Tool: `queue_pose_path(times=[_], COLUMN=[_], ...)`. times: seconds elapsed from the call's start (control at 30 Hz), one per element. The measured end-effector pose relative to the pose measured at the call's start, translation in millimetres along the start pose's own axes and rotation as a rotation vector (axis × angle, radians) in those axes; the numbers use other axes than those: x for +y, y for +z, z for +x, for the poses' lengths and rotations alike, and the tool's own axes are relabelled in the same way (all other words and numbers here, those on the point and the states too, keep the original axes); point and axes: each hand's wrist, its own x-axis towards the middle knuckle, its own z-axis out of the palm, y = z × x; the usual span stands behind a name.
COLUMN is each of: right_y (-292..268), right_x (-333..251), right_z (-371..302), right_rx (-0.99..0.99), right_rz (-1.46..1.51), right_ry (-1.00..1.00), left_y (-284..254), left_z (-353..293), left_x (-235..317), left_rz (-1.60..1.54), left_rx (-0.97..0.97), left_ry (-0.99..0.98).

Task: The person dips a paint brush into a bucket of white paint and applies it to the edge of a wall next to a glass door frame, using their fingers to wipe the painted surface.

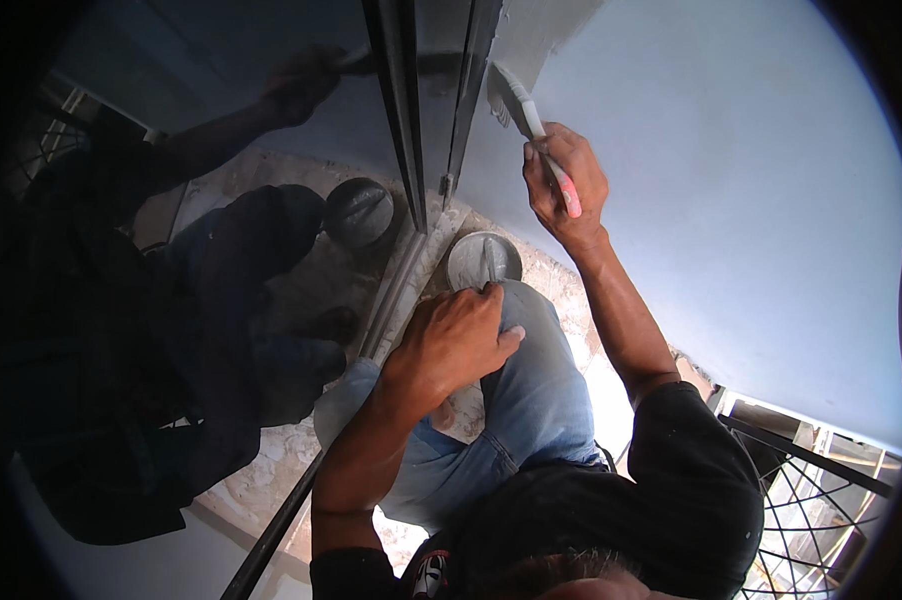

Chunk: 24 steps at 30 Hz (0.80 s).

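1. Broadly, a pale blue-grey wall [731, 200] fills the upper right, with a darker grey coated patch at top centre.
2. A dark, reflective panel [221, 110] takes up the left side, mirroring the worker.
3. One jeans-clad leg [546, 370] is bent at lower centre.
4. Near the middle stands a round bucket [451, 263] holding grey material and an upright stick [492, 256].
5. Beside it, at the knee, the left hand [449, 342] has curled fingers; I cannot tell whether they grip anything.
6. Above centre, the right hand [571, 185] is clamped around a white-handled, pink-ended tool [531, 118], its head at the wall.
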Motion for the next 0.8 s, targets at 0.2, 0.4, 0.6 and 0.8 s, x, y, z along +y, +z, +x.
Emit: queue_pose_path(times=[0.2, 0.4, 0.6, 0.8], right_y=[4, 4, -1, -2], right_x=[5, 5, 2, 3], right_z=[-12, -19, 4, 6], right_rx=[-0.027, -0.072, 0.001, 0.034], right_rz=[-0.010, 0.016, 0.002, 0.000], right_ry=[-0.002, 0.025, -0.026, -0.037], left_y=[0, 1, 1, -3], left_z=[-1, -1, -1, -1], left_x=[0, -1, -1, 0], left_rz=[0.006, 0.003, 0.005, 0.013], left_rx=[0.029, 0.023, 0.024, 0.002], left_ry=[0.013, 0.007, 0.000, -0.009])
